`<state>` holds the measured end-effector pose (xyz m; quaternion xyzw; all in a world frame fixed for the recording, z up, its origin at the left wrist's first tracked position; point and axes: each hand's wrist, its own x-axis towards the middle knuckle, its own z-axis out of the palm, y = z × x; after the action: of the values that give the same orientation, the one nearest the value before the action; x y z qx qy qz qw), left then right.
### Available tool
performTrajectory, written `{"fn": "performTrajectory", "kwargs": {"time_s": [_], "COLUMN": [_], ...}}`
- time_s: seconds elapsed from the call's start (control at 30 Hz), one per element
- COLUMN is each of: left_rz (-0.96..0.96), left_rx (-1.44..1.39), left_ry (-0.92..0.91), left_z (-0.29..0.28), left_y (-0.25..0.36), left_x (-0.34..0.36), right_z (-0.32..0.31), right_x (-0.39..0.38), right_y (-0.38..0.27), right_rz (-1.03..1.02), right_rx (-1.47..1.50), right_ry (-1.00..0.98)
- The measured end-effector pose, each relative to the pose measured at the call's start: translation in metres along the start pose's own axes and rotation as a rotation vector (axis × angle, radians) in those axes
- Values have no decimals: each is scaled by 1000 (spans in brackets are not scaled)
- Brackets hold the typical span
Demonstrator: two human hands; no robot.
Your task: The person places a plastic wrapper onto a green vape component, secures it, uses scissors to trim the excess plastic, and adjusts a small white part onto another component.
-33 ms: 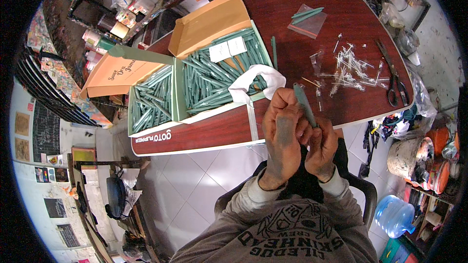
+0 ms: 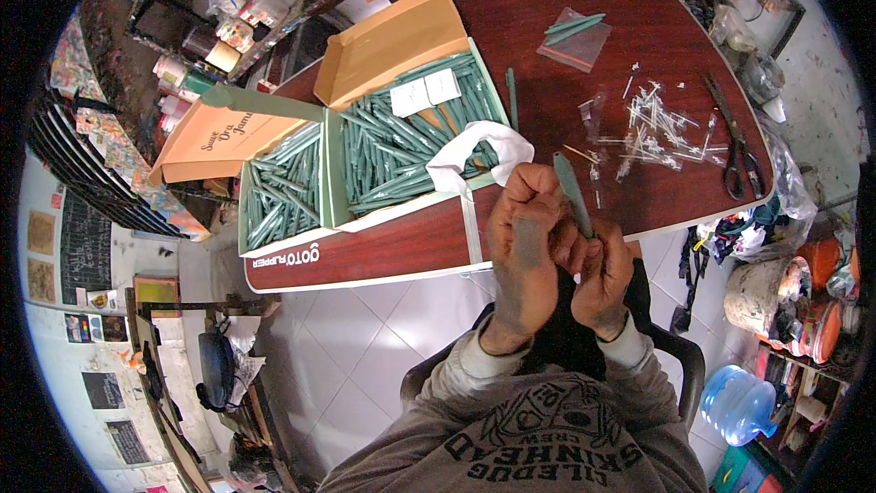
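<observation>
A green pen (image 2: 573,194) stands tilted between my hands, just off the table's near edge. My right hand (image 2: 606,279) is closed, with thumb and fingers pinching its lower end. Beside it, my left hand (image 2: 525,260) is closed too, its folded fingers against the pen's lower part; their exact hold is partly hidden. Beyond my left hand lies a white cloth strip (image 2: 497,148), draped over the corner of an open box (image 2: 333,169) filled with many similar green pens (image 2: 392,151). A smaller open section (image 2: 285,187) to the left holds more pens.
On the red-brown table (image 2: 511,9) lie a clear bag (image 2: 577,44) with a few pens, a heap of thin clear-and-white plastic pieces (image 2: 659,123), black scissors (image 2: 737,151) and a thin wooden stick (image 2: 580,154). A blue water bottle (image 2: 737,404) stands low at the right.
Hardly anything differs. My left hand and the upper part of the pen have shifted very slightly; the hold looks the same.
</observation>
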<state>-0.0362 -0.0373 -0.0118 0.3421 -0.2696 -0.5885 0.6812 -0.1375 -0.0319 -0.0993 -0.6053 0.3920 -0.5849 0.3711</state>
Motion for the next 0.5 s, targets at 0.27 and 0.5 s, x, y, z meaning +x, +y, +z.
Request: {"fn": "performTrajectory", "kwargs": {"time_s": [0.27, 0.5], "left_rz": [-10, -27], "left_rx": [217, 95], "left_ry": [-226, -225], "left_z": [-10, 20], "left_y": [5, -6], "left_x": [3, 1], "right_z": [-32, -50], "right_x": [2, 7], "right_y": [8, -5], "right_rz": [134, 135], "right_rx": [125, 330], "right_ry": [-26, -105]}}
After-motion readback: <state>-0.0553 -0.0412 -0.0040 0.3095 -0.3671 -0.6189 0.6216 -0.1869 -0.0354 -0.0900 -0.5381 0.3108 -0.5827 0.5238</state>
